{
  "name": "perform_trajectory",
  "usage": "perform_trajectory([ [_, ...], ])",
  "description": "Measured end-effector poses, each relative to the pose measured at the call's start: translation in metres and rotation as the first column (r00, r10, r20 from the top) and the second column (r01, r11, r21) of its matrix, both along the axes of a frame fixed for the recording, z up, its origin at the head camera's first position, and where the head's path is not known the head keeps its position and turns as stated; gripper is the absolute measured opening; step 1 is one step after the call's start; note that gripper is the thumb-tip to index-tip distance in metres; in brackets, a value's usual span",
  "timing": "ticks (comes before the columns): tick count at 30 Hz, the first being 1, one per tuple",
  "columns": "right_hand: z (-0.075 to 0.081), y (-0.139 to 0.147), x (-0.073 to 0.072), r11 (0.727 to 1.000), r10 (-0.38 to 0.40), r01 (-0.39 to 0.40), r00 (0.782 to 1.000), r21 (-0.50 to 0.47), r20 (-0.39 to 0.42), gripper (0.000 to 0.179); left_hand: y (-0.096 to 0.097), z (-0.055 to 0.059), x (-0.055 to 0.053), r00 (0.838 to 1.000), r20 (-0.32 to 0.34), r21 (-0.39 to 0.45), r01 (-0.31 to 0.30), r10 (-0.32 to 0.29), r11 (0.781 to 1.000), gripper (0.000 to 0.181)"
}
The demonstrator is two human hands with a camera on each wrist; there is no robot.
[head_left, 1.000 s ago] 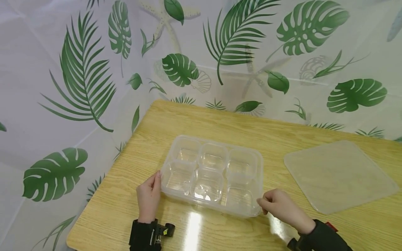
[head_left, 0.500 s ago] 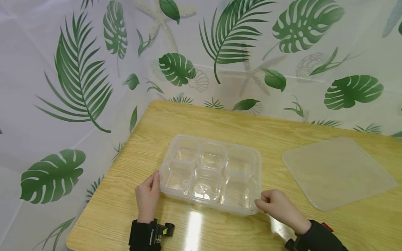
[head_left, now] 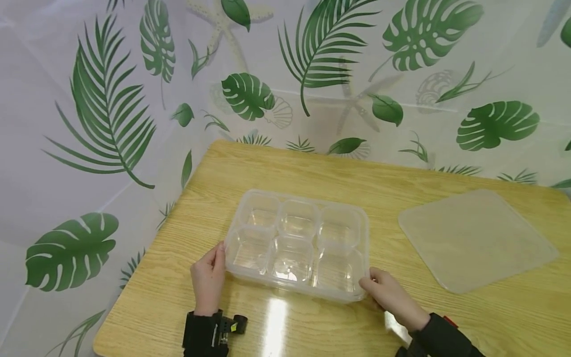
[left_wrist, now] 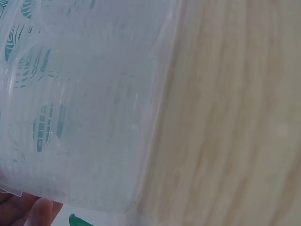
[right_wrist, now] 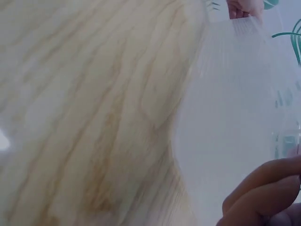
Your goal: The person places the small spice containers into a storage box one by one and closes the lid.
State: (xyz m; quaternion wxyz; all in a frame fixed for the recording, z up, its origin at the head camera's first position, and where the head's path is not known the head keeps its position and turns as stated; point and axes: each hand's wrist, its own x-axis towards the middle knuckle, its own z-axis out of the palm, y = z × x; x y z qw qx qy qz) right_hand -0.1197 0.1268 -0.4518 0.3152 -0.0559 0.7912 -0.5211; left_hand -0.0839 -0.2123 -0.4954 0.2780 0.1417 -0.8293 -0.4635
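Observation:
A clear plastic container [head_left: 293, 235] with several compartments stands on the wooden table. My left hand [head_left: 208, 277] grips its left end near the front corner, thumb on the near side. At the right front corner, my right hand [head_left: 390, 292] holds the rim between thumb and fingers. The left wrist view shows the container's translucent wall [left_wrist: 103, 117] close up, with left fingertips [left_wrist: 40, 212] at its edge. In the right wrist view, curled right fingers [right_wrist: 263, 193] lie against the frosted side [right_wrist: 225, 103], and the left hand [right_wrist: 245, 7] shows at the far end.
A flat translucent sheet with rounded corners [head_left: 477, 240] lies on the table [head_left: 312, 168] to the right of the container. A leaf-patterned white curtain [head_left: 250, 44] hangs behind the table and along its left side.
The head view has shifted slightly, moving the whole scene a little left and up. My right hand's fingers have come closer in around the container's corner. The left hand keeps its grip.

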Motion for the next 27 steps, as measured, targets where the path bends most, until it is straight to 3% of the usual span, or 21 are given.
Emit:
perform_trajectory([
  [4,-0.001,-0.002,0.0,0.998,-0.028,0.031,0.998,-0.058,0.065,0.017,0.001,0.001,0.0,1.0,0.01,0.004,0.002,-0.002,1.0,0.033],
  [8,0.0,-0.005,0.0,0.995,-0.087,0.093,0.99,-0.043,0.111,0.012,0.0,0.0,-0.001,1.0,0.021,0.006,-0.014,0.014,1.0,0.033],
  [14,-0.001,-0.01,0.0,0.99,-0.138,0.14,0.984,-0.008,0.111,0.052,-0.001,0.001,-0.001,1.0,0.019,0.006,-0.023,0.023,1.0,0.033],
  [17,-0.001,-0.01,-0.001,0.992,-0.126,0.126,0.987,-0.002,0.095,0.057,-0.001,0.0,0.0,0.999,0.022,0.01,-0.024,0.024,1.0,0.033],
  [20,-0.001,-0.008,-0.001,0.996,-0.085,0.086,0.993,-0.005,0.082,0.058,-0.001,0.0,0.0,0.999,0.024,0.017,-0.025,0.024,1.0,0.033],
  [23,0.004,0.001,-0.006,1.0,0.016,-0.016,0.998,-0.015,0.056,0.055,-0.001,-0.001,0.001,1.0,0.021,0.016,-0.019,0.018,1.0,0.034],
  [27,0.015,0.024,-0.021,0.988,0.143,-0.137,0.987,0.068,-0.08,0.051,-0.001,0.0,0.0,1.0,0.013,0.013,-0.009,0.009,1.0,0.034],
])
